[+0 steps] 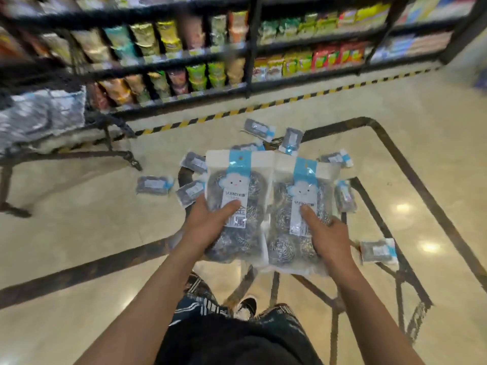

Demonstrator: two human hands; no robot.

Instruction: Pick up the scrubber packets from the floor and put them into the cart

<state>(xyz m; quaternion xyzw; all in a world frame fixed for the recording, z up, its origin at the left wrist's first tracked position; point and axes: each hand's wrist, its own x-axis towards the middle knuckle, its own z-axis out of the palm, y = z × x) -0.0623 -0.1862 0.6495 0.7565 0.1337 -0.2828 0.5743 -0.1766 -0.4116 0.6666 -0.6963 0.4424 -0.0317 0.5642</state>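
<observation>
One scrubber packet (235,201) is gripped by the left hand (208,225) and a second packet (297,219) by the right hand (329,235), thumbs pressed on the labels. More loose packets (259,129) are scattered on the floor (421,154) beyond, and the cart (39,119) is seen at far left.

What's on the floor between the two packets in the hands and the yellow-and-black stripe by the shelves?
In the head view, more scrubber packets lie scattered on the floor there, with a dark line running under some.
</observation>
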